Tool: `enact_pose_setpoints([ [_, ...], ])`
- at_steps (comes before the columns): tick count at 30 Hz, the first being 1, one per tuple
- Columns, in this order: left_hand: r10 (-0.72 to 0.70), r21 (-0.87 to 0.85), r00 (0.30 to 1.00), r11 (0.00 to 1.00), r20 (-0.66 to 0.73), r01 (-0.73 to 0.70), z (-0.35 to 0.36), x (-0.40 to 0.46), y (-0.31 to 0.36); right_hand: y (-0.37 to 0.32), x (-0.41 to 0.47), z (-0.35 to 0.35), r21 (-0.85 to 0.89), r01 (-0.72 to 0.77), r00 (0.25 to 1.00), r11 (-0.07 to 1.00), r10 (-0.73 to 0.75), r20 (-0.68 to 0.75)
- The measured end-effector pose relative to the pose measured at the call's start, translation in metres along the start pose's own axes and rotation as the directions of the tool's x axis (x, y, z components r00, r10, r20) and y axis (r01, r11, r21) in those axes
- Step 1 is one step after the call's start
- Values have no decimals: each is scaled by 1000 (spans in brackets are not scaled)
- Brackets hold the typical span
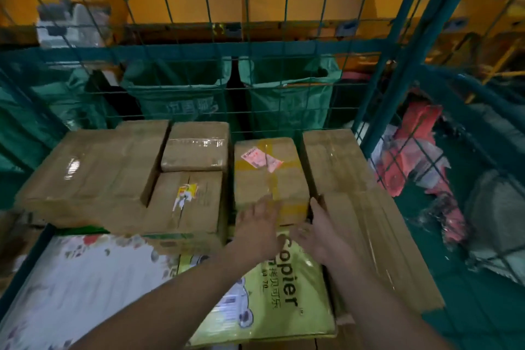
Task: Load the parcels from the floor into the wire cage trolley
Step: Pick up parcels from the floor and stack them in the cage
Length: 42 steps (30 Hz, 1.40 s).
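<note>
Your left hand [260, 224] and right hand [321, 231], grip spread flat, press the yellow-taped brown cardboard parcel [270, 179]; uneven pushing risks jamming it against neighbouring boxes.

Six brown cardboard parcels up top: the wide one [93, 167], a small taped one [196, 146], one with a torn yellow label [184, 202], one with a pink label [270, 170], two long ones on the right [335, 162] [375, 241]; one yellow-green copier box [272, 301]; one white flowered package [82, 290]; two green sacks [181, 96] [289, 99] behind the mesh; two hands [257, 229] [322, 233]; one wire cage trolley [409, 65].
</note>
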<state>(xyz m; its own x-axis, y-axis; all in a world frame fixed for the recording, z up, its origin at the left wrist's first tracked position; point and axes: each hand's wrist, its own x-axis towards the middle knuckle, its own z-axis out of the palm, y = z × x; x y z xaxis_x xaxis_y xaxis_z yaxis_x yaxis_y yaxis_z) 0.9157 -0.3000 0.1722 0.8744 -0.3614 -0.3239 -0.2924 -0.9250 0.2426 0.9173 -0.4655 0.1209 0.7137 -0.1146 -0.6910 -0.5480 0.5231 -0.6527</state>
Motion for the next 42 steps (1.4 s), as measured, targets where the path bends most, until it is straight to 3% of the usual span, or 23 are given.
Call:
enact_pose_setpoints([
  [3,-75,-10,990,997,117,76,22,25,-31,-2,31,2,-122,8,1000,993,-11,-25],
  [7,-80,-169,971,978,224,120,38,58,-55,4,75,-4,-334,-29,997,942,3,-77],
  [11,-97,-372,984,916,149,146,51,87,-77,1,102,12,-403,-18,988,915,-45,-146],
  [16,-145,-520,987,840,64,157,55,103,-98,11,119,43,-531,57,987,846,-128,-98],
  [20,-85,-497,987,856,137,142,61,113,-107,13,130,54,-516,58,984,855,-136,-116],
  [23,-90,-517,984,842,153,157,60,115,-106,16,129,54,-363,62,988,930,-108,-107],
  [31,-84,-598,974,777,212,197,53,69,-89,37,53,49,-295,-12,994,955,-21,-107],
  [42,27,-800,973,575,228,171,5,-33,-22,32,-107,39,-199,23,994,980,-44,-102],
])
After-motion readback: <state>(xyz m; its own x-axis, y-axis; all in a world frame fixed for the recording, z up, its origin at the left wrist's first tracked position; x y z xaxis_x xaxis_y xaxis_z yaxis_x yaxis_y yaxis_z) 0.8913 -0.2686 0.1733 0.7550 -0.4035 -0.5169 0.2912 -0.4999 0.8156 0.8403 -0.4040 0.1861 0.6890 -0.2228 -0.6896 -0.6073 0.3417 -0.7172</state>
